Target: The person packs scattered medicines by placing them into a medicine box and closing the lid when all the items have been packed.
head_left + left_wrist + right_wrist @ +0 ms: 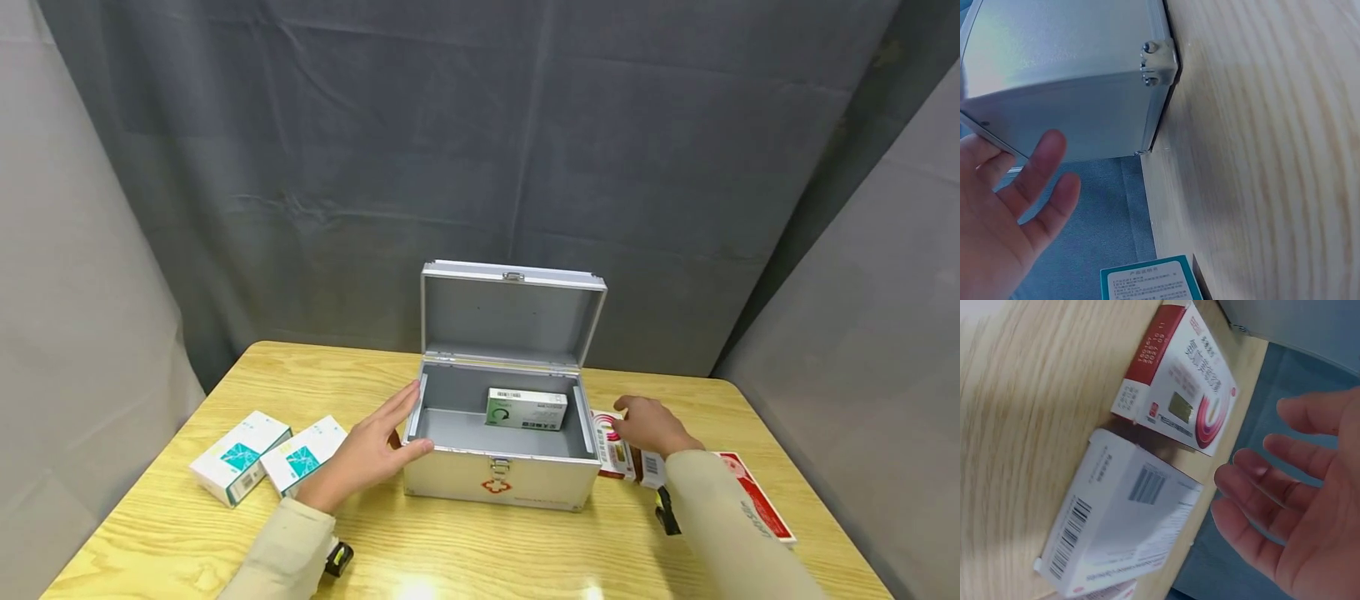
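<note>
An aluminium first-aid case [480,479] stands on the table with its lid [517,312] raised. Inside it lies a green-and-white medicine box [527,409]. My left hand [378,450], fingers extended, touches the case's left side; the left wrist view shows the fingers at its upper edge [1013,187]. Right of the case, my right hand [654,425] hovers over a red-and-white medicine box [1188,381] and a white barcoded box [1129,512]. Its fingers are loosely bent and hold nothing. In the head view this hand partly hides both boxes.
Two white-and-teal medicine boxes, one farther left [240,457] and one nearer the left hand [306,454], lie on the wooden table [450,550]. A flat red-and-white box [757,496] lies by the right forearm. Grey cloth [480,167] hangs behind the table.
</note>
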A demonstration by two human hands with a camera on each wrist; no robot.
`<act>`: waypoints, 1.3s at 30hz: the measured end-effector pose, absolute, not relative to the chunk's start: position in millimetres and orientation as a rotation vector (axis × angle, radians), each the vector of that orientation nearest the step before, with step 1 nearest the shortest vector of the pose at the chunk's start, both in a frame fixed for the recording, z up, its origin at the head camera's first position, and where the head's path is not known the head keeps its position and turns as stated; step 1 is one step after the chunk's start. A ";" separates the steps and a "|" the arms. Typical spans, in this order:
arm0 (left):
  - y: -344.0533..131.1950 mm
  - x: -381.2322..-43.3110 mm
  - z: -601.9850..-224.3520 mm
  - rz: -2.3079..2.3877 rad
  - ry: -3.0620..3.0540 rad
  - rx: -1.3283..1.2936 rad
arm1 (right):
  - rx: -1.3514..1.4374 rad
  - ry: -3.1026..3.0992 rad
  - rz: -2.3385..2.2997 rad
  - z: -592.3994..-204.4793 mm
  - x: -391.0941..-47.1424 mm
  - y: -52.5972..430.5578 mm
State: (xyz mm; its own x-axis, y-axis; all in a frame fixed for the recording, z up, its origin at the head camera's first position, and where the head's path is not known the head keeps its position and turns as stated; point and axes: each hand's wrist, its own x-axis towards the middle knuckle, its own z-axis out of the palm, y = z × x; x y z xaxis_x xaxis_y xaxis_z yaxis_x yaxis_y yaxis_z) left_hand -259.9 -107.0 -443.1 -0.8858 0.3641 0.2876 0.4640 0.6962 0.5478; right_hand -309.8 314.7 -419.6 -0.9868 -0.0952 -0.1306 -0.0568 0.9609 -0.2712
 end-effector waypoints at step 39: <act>-105.7 -259.8 -443.2 -0.933 -2.770 -0.624 | 0.007 3.067 -0.363 -459.3 -327.3 295.6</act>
